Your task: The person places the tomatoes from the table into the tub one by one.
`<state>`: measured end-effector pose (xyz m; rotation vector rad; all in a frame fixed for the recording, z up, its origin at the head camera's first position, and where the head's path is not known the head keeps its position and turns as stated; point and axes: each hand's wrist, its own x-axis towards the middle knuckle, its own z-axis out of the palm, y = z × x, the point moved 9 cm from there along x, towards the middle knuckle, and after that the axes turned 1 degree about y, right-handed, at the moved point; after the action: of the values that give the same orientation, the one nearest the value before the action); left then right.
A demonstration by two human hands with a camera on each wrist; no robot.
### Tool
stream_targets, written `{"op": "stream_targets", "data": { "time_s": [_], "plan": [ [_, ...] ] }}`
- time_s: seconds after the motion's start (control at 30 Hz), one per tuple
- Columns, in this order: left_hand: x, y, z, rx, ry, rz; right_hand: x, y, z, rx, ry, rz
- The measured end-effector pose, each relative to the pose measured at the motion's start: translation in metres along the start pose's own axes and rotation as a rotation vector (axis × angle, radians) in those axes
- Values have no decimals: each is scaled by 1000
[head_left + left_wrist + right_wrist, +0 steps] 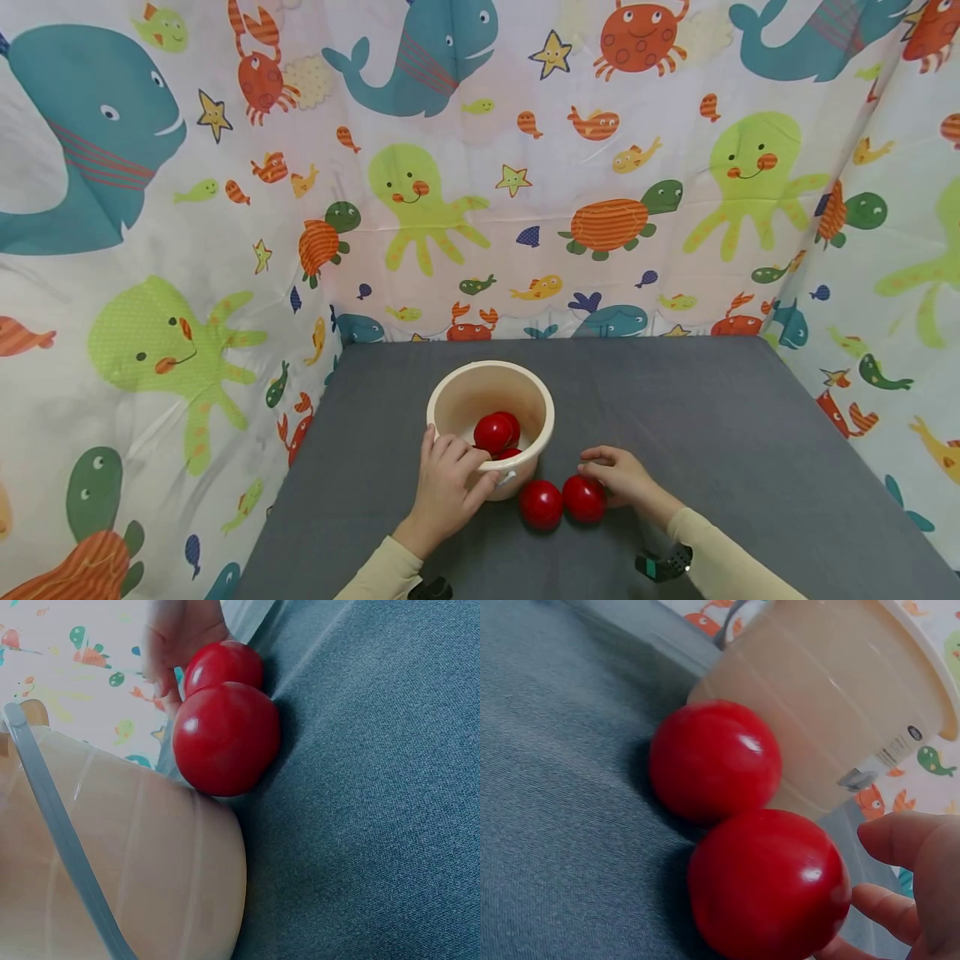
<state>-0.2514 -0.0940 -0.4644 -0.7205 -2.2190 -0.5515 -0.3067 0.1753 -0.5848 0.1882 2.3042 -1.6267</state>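
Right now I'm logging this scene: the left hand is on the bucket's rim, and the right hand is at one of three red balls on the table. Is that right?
Not quite: the head view shows two red balls on the table, not three. The left hand is on the bucket's rim and the right hand is at one of those balls.

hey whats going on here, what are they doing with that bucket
A person has both hands at work around a cream bucket. The left hand grips its rim, while the right hand has fingertips at the side of a red ball on the grey surface. A second loose ball sits between that one and the bucket. At least three more red balls lie inside the bucket.
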Motion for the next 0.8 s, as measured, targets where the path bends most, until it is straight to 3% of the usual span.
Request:
{"op": "stream_targets", "data": {
  "time_s": [0.13, 0.43, 0.8],
  "plan": [
    [1, 1, -1, 5, 14, 8, -2, -2, 2, -33, 7, -9],
    [0, -1, 2, 3, -37, -33, -3, -2, 5, -84, -28, -9],
    [-1, -1, 3, -2, -50, -44, -2, 4, 6, -75, -22, -6]
  ]
}}
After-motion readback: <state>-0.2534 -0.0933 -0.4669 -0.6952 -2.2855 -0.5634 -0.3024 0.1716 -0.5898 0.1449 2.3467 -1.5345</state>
